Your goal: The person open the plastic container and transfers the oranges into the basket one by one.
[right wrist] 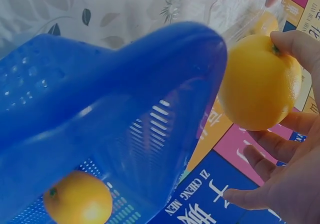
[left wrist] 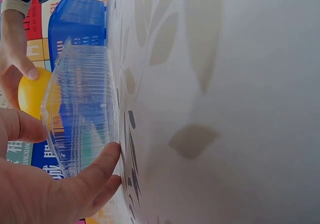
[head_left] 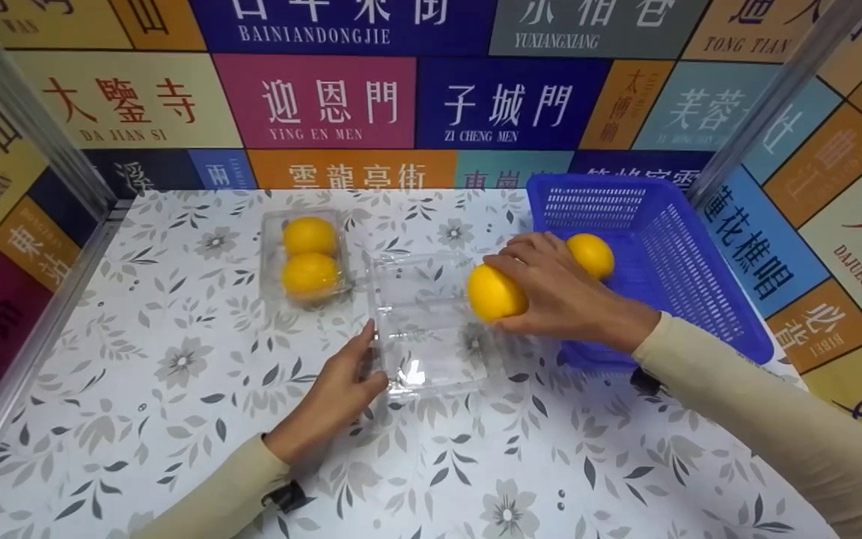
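Note:
My right hand (head_left: 551, 288) grips an orange (head_left: 496, 293), held above the right side of a clear plastic container (head_left: 431, 322) on the table. In the right wrist view, fingers and thumb lie round this orange (right wrist: 260, 82), and its green stem spot shows by the thumb. My left hand (head_left: 337, 397) touches the left side of the container with its thumb and straight fingers. The left wrist view shows the thumb near the upper rim and the fingertips low by the table. Another orange (head_left: 590, 256) lies in the blue basket (head_left: 708, 277) behind the right hand.
A second clear container (head_left: 272, 262) with two oranges (head_left: 310, 275) in it stands at the left, further back. Panels with printed characters (head_left: 319, 101) wall in the table at the back and sides. A flowered cloth (head_left: 176, 419) covers the table.

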Available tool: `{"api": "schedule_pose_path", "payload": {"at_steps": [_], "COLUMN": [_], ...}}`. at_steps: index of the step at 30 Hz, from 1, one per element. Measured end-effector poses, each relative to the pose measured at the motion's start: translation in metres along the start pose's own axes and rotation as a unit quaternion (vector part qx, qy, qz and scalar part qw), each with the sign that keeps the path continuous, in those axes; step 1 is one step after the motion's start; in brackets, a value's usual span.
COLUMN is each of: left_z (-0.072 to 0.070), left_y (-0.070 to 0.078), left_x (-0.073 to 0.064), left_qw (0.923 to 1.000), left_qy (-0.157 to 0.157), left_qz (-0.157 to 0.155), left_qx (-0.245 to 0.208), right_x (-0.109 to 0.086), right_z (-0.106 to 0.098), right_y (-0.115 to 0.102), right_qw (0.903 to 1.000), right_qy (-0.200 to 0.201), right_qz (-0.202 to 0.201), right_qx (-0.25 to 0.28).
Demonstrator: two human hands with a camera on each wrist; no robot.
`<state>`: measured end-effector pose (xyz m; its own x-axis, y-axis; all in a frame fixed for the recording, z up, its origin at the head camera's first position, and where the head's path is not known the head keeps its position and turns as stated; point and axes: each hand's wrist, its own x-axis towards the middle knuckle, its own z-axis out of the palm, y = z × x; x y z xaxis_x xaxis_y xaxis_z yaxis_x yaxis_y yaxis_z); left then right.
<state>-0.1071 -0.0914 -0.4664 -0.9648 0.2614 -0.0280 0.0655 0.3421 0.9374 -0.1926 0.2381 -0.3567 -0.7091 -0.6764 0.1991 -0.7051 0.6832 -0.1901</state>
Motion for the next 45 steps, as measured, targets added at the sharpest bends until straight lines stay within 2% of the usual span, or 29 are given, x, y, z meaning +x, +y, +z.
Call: {"api": "schedule_pose_path", "payload": {"at_steps": [5, 11, 20, 30, 45], "left_z": [0.001, 0.001, 0.001, -0.001, 0.0], "left_y": [-0.001, -0.002, -0.004, -0.003, -0.002], "left_x": [0.001, 0.001, 0.002, 0.001, -0.001], "left_qw": [0.9999, 1.0, 0.9998, 0.9998, 0.9996], "left_qy": [0.004, 0.009, 0.008, 0.005, 0.015], "left_qz": [0.005, 0.002, 0.017, 0.001, 0.016], "left_qx": [-0.014, -0.003, -0.004, 0.018, 0.017], "right_x": [-0.004, -0.005, -0.011, -0.015, -0.016], "right_z": [-0.001, -0.003, -0.009, -0.017, -0.025], "right_y": [0.006, 0.012, 0.022, 0.031, 0.039], "right_qw": [0.9999, 0.9996, 0.9993, 0.9988, 0.9975], "right_qy": [-0.003, 0.0, 0.018, 0.032, 0.047], "right_qz": [0.015, 0.028, 0.032, 0.036, 0.052], "right_qx": [0.004, 0.01, 0.005, 0.003, 0.006]}}
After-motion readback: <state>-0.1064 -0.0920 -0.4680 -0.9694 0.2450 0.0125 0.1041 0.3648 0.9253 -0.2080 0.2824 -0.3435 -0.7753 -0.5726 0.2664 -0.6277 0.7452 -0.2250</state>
